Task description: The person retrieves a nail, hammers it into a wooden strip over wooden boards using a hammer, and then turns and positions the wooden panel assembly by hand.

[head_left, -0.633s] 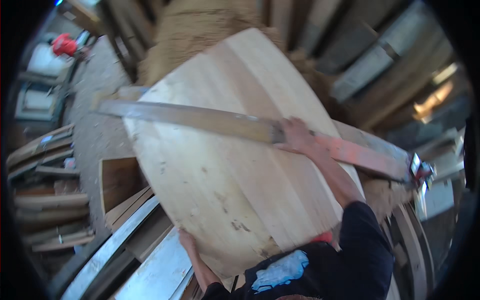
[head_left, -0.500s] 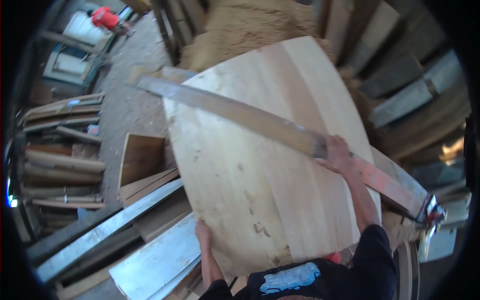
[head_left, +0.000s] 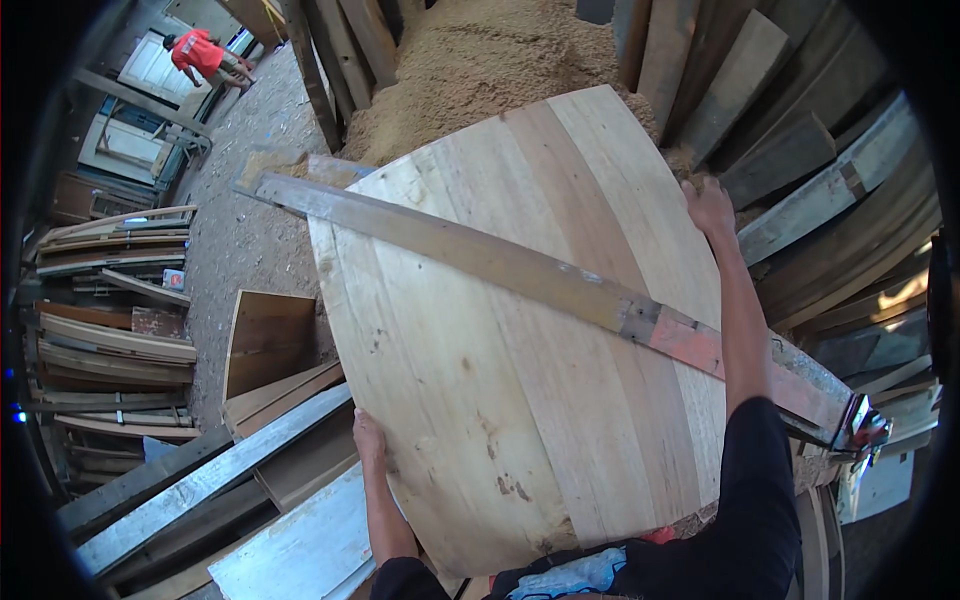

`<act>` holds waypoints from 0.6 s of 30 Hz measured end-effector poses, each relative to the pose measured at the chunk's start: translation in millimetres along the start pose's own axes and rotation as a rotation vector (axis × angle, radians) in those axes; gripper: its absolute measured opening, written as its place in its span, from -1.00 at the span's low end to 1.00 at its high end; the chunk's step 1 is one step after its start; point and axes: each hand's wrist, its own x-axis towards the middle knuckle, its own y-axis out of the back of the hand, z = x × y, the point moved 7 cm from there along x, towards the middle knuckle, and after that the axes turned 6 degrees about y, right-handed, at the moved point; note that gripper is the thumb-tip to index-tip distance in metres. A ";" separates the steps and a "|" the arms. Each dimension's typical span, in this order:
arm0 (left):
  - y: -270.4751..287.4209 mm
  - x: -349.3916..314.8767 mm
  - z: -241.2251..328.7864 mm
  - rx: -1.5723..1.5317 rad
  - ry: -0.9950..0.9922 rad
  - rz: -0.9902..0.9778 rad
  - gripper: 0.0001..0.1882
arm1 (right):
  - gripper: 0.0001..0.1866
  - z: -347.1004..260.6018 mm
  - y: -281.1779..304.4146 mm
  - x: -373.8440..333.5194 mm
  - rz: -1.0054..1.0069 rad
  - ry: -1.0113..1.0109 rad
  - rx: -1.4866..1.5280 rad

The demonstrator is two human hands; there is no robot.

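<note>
A broad wooden panel (head_left: 470, 350), made of pale and brownish boards joined edge to edge, lies in front of me. Across its top runs a long, narrow wooden bar (head_left: 460, 235), with a pink stretch (head_left: 690, 342) toward its right end. My left hand (head_left: 369, 438) is closed on the panel's left edge, near my body; some of its fingers are hidden by the edge. Farther away, my right hand (head_left: 711, 208) grips the panel's right edge beyond the bar, its forearm passing over the pink stretch.
Sawdust (head_left: 480, 80) is heaped behind the panel. Planks (head_left: 740, 80) lean at the far right, and stacked boards (head_left: 120, 335) fill the left. A white board (head_left: 290, 545) lies near my left arm. Metal hardware (head_left: 862, 425) sits at the bar's right end. A person in red (head_left: 203, 56) stands far left.
My right hand has left the bar and moved away from me to the panel's right edge. My left hand stays at the left edge. The whole view has shifted slightly.
</note>
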 end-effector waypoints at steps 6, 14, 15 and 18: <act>0.7 1.7 -4.1 0.119 0.136 0.083 -0.27 | -0.20 0.7 -90.3 38.9 -0.314 0.028 0.336; 19.3 -10.8 -11.6 0.136 0.174 0.148 -0.20 | -0.24 36.5 -63.6 -13.8 -0.288 0.065 0.310; 17.8 -10.0 -9.5 0.154 0.116 0.132 -0.19 | -0.22 40.6 -58.6 -16.2 -0.289 0.065 0.263; 19.8 -6.8 -16.9 0.203 0.128 0.125 -0.17 | -0.19 51.3 -55.7 -23.8 -0.291 0.065 0.175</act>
